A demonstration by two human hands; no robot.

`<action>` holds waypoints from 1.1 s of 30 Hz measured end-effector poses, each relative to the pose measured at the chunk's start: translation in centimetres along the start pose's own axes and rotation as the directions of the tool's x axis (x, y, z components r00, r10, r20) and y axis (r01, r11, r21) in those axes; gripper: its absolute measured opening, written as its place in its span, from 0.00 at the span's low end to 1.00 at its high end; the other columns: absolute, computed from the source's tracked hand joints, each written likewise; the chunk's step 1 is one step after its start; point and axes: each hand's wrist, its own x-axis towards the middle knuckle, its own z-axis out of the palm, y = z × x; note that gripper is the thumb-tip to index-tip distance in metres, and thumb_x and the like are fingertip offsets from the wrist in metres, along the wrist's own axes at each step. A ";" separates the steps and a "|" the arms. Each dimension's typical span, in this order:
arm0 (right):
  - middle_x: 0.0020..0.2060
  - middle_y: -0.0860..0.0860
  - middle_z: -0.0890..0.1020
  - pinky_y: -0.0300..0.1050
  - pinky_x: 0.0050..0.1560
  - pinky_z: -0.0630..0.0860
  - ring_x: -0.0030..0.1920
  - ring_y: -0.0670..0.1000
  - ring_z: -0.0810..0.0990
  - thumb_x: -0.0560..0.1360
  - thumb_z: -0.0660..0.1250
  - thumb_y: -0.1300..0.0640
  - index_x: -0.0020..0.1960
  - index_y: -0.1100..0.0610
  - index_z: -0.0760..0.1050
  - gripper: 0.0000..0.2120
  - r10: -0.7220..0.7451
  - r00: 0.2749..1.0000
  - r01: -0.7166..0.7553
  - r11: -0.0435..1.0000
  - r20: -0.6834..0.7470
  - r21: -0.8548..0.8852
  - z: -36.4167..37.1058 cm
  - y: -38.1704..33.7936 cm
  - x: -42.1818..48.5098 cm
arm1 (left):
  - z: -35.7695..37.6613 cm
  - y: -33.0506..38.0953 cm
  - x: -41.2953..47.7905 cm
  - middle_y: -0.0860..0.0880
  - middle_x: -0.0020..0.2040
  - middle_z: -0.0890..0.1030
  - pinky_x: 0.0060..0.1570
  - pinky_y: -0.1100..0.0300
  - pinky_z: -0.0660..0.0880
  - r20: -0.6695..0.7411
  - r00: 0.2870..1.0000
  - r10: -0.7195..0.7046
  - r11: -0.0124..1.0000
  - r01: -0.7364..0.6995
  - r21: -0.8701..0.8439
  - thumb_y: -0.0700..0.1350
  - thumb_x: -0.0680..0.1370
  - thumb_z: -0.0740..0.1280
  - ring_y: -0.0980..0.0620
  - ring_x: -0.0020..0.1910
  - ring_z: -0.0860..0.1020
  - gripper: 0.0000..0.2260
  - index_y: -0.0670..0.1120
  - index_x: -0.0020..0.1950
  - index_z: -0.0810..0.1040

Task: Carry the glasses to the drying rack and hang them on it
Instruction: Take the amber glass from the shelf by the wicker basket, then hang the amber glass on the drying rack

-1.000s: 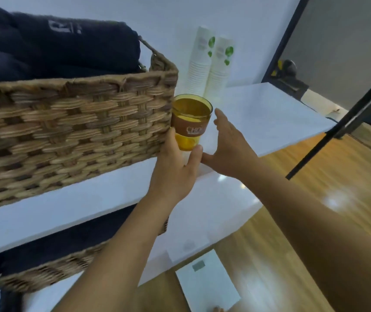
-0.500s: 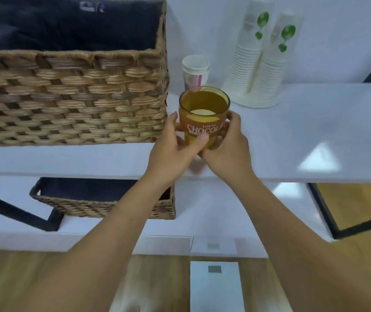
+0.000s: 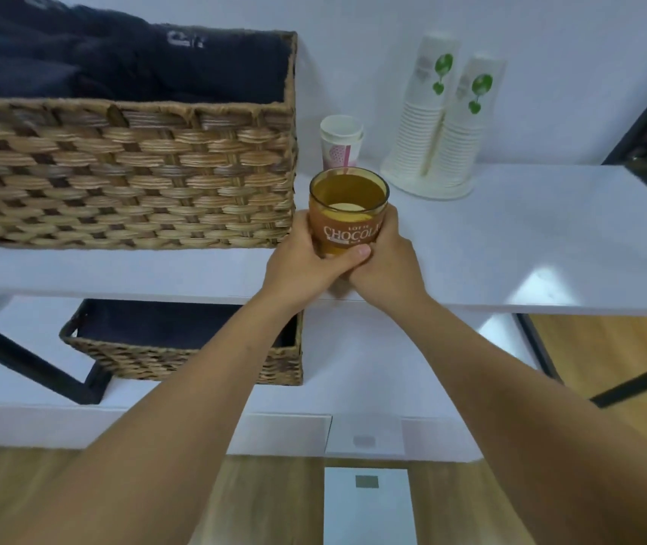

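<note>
An amber glass (image 3: 347, 208) with a brown "CHOCOLA" label stands upright over the white shelf (image 3: 510, 249), just right of the wicker basket. My left hand (image 3: 306, 261) wraps its left side and lower front, thumb across the label's bottom. My right hand (image 3: 388, 265) cups its right side. Both hands hide the glass's base, so I cannot tell whether it rests on the shelf. No drying rack is in view.
A large wicker basket (image 3: 129, 175) with dark towels fills the shelf's left. Behind the glass stand a small paper cup (image 3: 340, 141) and two stacks of paper cups (image 3: 443, 123). A lower shelf holds a second basket (image 3: 180, 359). Black frame bars (image 3: 636, 379) stand at right.
One second ago only my left hand held the glass and my right hand was beside it. Now both hands are closed around it, and my view faces the shelf squarely.
</note>
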 end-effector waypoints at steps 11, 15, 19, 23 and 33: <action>0.61 0.42 0.77 0.50 0.53 0.79 0.57 0.45 0.77 0.58 0.76 0.37 0.70 0.39 0.61 0.44 -0.271 0.955 0.275 0.961 0.125 -0.021 1.5 -11.7 -7.9 | -10.6 -1.5 -10.1 0.56 0.57 0.81 0.48 0.67 0.78 -0.056 0.997 0.047 0.809 -0.071 -0.583 0.50 0.63 0.81 0.59 0.56 0.80 0.33 0.57 0.64 0.71; 0.64 0.40 0.73 0.51 0.55 0.79 0.60 0.45 0.75 0.59 0.77 0.36 0.72 0.38 0.58 0.48 -0.367 0.891 0.376 0.926 0.268 0.020 5.7 -16.9 -11.1 | -17.7 -3.4 -15.6 0.57 0.57 0.81 0.47 0.63 0.79 -0.208 0.978 -0.002 0.776 -0.130 -0.618 0.61 0.57 0.81 0.56 0.57 0.80 0.35 0.65 0.61 0.73; 0.62 0.37 0.72 0.49 0.55 0.78 0.60 0.43 0.73 0.60 0.75 0.34 0.71 0.36 0.57 0.46 -0.459 0.812 0.447 0.886 0.361 0.122 10.8 -22.5 -14.0 | -24.7 -6.2 -20.7 0.50 0.59 0.81 0.47 0.58 0.80 -0.351 0.932 -0.093 0.762 -0.160 -0.627 0.64 0.54 0.82 0.49 0.59 0.81 0.38 0.61 0.62 0.75; 0.60 0.38 0.74 0.48 0.56 0.78 0.59 0.42 0.74 0.60 0.77 0.36 0.70 0.35 0.58 0.45 -0.539 0.718 0.478 0.842 0.441 0.251 15.9 -28.4 -16.2 | -31.9 -8.3 -25.2 0.50 0.58 0.81 0.45 0.61 0.79 -0.505 0.851 -0.142 0.780 -0.218 -0.586 0.64 0.55 0.81 0.51 0.56 0.82 0.40 0.58 0.64 0.75; 0.56 0.39 0.76 0.34 0.46 0.76 0.52 0.41 0.78 0.55 0.79 0.37 0.65 0.35 0.66 0.40 -0.670 0.438 0.305 0.738 0.599 0.602 30.7 -40.9 -20.2 | -45.8 -13.7 -35.3 0.47 0.57 0.82 0.50 0.47 0.78 -0.733 0.629 -0.257 0.844 -0.223 -0.488 0.56 0.64 0.76 0.46 0.53 0.82 0.38 0.48 0.71 0.68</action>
